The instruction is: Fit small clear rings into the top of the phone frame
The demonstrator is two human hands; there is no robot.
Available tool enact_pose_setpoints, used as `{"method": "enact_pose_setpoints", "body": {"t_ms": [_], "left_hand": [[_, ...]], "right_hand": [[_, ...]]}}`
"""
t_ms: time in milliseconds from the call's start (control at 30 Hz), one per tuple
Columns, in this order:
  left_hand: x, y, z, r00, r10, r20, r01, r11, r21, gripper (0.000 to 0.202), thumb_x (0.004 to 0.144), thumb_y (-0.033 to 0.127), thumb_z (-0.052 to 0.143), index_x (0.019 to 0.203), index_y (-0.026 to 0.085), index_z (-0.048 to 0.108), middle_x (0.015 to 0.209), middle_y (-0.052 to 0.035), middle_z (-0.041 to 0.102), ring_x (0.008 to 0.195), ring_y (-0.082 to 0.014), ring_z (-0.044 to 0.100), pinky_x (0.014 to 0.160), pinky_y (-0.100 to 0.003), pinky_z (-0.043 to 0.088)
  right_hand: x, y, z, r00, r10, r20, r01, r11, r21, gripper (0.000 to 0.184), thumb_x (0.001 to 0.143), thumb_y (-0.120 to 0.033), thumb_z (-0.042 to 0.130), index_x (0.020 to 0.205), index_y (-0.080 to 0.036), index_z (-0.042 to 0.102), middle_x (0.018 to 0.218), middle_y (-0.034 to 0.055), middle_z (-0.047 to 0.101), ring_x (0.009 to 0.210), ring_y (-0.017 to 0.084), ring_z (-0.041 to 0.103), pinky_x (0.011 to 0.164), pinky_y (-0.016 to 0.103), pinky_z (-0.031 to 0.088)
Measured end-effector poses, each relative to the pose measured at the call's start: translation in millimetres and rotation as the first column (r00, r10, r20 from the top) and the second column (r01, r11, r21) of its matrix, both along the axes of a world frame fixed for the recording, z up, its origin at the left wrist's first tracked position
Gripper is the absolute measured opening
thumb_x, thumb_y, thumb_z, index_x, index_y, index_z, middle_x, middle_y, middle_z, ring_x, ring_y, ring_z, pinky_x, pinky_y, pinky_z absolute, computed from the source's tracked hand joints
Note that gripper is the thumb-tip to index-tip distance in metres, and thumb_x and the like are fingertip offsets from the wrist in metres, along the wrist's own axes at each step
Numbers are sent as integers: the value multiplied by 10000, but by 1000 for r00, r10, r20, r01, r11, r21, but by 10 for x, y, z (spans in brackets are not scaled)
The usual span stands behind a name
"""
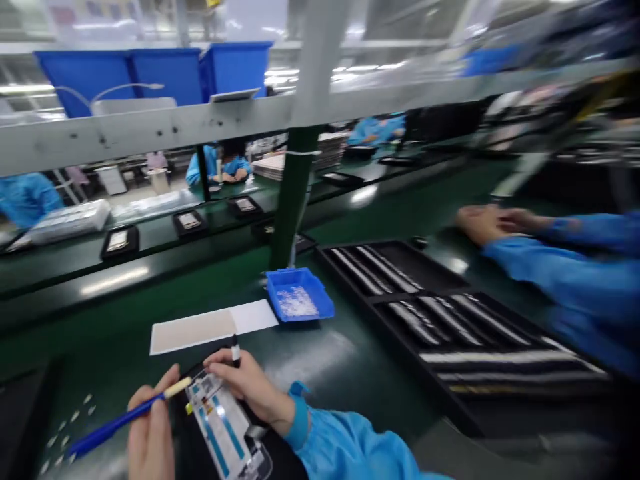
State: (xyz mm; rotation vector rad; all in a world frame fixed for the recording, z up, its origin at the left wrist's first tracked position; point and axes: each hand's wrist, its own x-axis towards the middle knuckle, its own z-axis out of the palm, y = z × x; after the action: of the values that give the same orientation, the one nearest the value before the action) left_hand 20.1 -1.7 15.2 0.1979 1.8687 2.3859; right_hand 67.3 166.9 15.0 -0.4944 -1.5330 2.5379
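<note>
At the lower left, my left hand (150, 427) is closed around a blue stick tool (117, 421) with a cream-coloured end, which points at the top of an opened phone body (220, 427). That phone body is silver with blue strips and lies tilted on a black holder (280, 457). My right hand (253, 383) reaches over its upper edge, fingers pinched, with a slim black tool with a white band (235, 352) standing up from them. The lower end of this tool is hidden by the fingers. A small yellow tab (189, 408) sticks out at the phone body's left side.
Small pale pieces (65, 440) lie scattered left. A blue tray (300, 297) of clear bits stands beside a white-and-beige sheet (210, 330). To the right are a black partitioned tray (373, 300) and a co-worker's hands (487, 223). A green post (293, 200) rises behind.
</note>
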Motion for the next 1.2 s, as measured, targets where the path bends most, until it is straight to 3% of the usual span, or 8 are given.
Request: {"method": "enact_pose_setpoints", "body": {"t_ms": [133,233,400,500,600,700,800,1200], "left_hand": [[107,39,27,995,-1,-96,-14,988,-153,379,817,545,695,939,197,609,1009,-73,682,920,-204,668,821,-282,553],[146,47,35,993,12,-115,-31,987,-159,335,838,497,685,927,179,623,917,-59,663,776,-175,656,727,-266,563],[170,49,22,993,-20,-117,-1,985,-171,243,885,416,640,907,174,626,946,-77,662,864,-195,666,778,-287,566],[178,60,47,993,-22,-118,1,984,-179,227,881,403,646,887,176,628,926,-75,663,881,-200,664,799,-293,562],[183,79,83,996,-13,-87,0,988,-151,257,859,427,671,877,175,623,908,-72,667,833,-195,668,778,-299,569],[170,87,105,999,-33,-22,31,997,-75,305,833,465,701,881,177,611,908,-61,669,788,-175,668,756,-287,571],[134,77,112,994,-96,55,96,995,2,342,801,481,738,876,177,601,910,-55,672,823,-179,672,753,-278,567],[126,126,117,984,-131,119,120,988,96,492,775,631,702,851,159,582,864,-54,634,727,-155,654,712,-280,560]], "right_hand": [[45,-22,-24,998,52,20,-51,998,-27,533,590,-556,866,895,-139,732,787,32,665,427,11,263,399,202,115],[78,-47,-14,996,78,52,-79,997,21,554,594,-578,865,894,-134,728,680,10,624,417,13,231,403,204,116],[104,-75,-59,990,106,88,-118,983,142,574,588,-637,847,867,-147,739,487,-60,432,406,39,228,401,207,137],[104,-73,-101,992,108,63,-118,976,184,510,636,-619,831,867,-171,752,523,-36,480,439,81,353,424,219,288],[106,-66,-98,995,99,15,-100,959,264,440,702,-593,793,864,-185,762,689,35,633,592,168,558,578,285,471],[115,-63,-60,994,31,-105,18,900,436,329,757,-517,764,822,-195,771,847,85,700,772,237,643,734,342,522],[126,-69,-34,973,-11,-231,144,811,567,226,815,-436,721,821,-216,773,836,87,708,792,237,657,729,328,529],[118,-3,-137,931,38,-363,256,641,723,220,845,-458,696,782,-253,744,819,61,722,735,221,699,667,252,574]]}}
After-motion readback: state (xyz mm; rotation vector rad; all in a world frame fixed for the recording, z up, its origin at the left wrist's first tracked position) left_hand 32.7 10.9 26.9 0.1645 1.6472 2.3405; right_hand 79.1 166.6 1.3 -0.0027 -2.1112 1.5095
